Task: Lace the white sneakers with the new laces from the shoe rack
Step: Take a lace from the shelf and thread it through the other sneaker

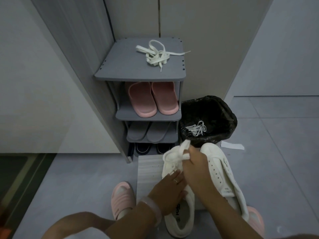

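Note:
Two white sneakers lie on the floor in front of me: the left sneaker (179,219) and the right sneaker (222,171), whose eyelets show bare. My left hand (170,192) rests on the left sneaker's side, fingers fairly straight. My right hand (193,164) pinches a white lace (183,149) bunched above the left sneaker's toe. A loose pile of new white laces (156,55) lies on top of the grey shoe rack (120,66).
The rack holds pink slippers (152,99), grey slippers (150,131) and dark shoes at the bottom. A black-lined bin (219,118) beside it contains discarded laces (196,129). A white mat (148,169) lies under the sneakers. A paper scrap (232,145) is on the floor. My pink slippered foot (122,199) is near.

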Demonstrator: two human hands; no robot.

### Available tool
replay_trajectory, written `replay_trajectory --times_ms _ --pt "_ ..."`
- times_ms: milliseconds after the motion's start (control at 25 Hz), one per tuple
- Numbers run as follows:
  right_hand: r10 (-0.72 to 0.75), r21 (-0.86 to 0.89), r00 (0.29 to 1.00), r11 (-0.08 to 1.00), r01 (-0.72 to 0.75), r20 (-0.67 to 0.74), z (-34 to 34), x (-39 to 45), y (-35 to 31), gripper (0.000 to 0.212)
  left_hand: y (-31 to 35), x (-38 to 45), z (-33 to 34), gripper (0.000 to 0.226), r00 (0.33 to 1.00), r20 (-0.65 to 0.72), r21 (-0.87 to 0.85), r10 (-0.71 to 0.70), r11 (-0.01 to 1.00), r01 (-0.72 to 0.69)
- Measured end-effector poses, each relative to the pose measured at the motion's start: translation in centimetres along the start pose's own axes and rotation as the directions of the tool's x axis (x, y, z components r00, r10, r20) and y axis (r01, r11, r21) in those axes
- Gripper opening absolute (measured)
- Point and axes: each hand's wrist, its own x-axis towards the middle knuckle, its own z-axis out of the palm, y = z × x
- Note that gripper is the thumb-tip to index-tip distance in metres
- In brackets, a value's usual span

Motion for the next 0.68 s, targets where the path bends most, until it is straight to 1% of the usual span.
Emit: replay_trajectory --times_ms 40,80,120,160,200,240,280,320,360,400,480,600,680 --pt "-0.012 -0.015 0.999 1.0 0.012 0.035 0.2 -0.2 0.4 0.025 0.3 -0.1 -0.7 0.054 0.998 -0.054 -0.141 -0.02 0.99 0.012" --pt "0.009 -0.027 0.998 1.0 -0.007 0.066 0.3 -0.2 0.9 0.024 0.4 -0.2 -1.7 0.037 0.993 -0.089 -0.355 -0.08 0.934 0.044" --pt "0.065 -0.039 0.994 0.997 -0.062 0.09 0.2 0.0 1.8 0.023 0.1 0.0 -2.6 0.029 0.972 -0.136 -0.562 -0.194 0.822 0.085" --pt "0.117 -0.069 0.987 0.992 -0.11 0.107 0.2 0.2 3.1 0.021 -0.4 0.2 -3.6 0.024 0.92 -0.176 -0.711 -0.351 0.692 0.128" --pt "0.143 -0.138 0.98 0.983 -0.124 0.138 0.1 0.3 4.3 0.021 -1.7 0.8 -4.1 0.022 0.825 -0.207 -0.812 -0.525 0.562 0.154" --pt "0.139 -0.234 0.968 0.968 -0.089 0.208 0.3 0.1 5.4 0.025 -2.9 1.5 -4.2 0.025 0.718 -0.198 -0.876 -0.667 0.449 0.175" --pt "0.115 -0.308 0.948 0.951 -0.018 0.298 0.7 -0.1 6.3 0.034 -3.8 2.2 -4.4 0.026 0.641 -0.159 -0.898 -0.751 0.379 0.222" --pt "0.103 -0.336 0.927 0.941 0.026 0.361 1.1 -0.4 6.9 0.049 -4.4 3.0 -4.4 0.024 0.606 -0.11 -0.889 -0.788 0.35 0.294" --pt "0.138 -0.352 0.907 0.936 0.012 0.399 1.5 -0.6 6.9 0.058 -4.5 3.9 -4.3 0.023 0.611 -0.072 -0.862 -0.788 0.357 0.36" --pt "0.157 -0.385 0.902 0.923 0.011 0.403 1.6 -0.6 7.0 0.061 -4.4 4.7 -4.2 0.027 0.623 -0.039 -0.822 -0.782 0.379 0.425" --pt "0.159 -0.419 0.9 0.907 0.03 0.406 1.9 -0.5 7.2 0.062 -4.3 6.4 -4.3 0.038 0.622 -0.022 -0.76 -0.783 0.417 0.498" --pt "0.137 -0.383 0.898 0.923 0.037 0.418 2.2 -0.3 7.9 0.058 -4.5 7.9 -5.8 0.04 0.602 -0.062 -0.643 -0.796 0.493 0.586" --pt "0.149 -0.376 0.89 0.926 0.027 0.432 2.4 -0.3 8.3 0.067 -4.5 8.2 -6.2 0.034 0.635 -0.144 -0.525 -0.759 0.603 0.601"
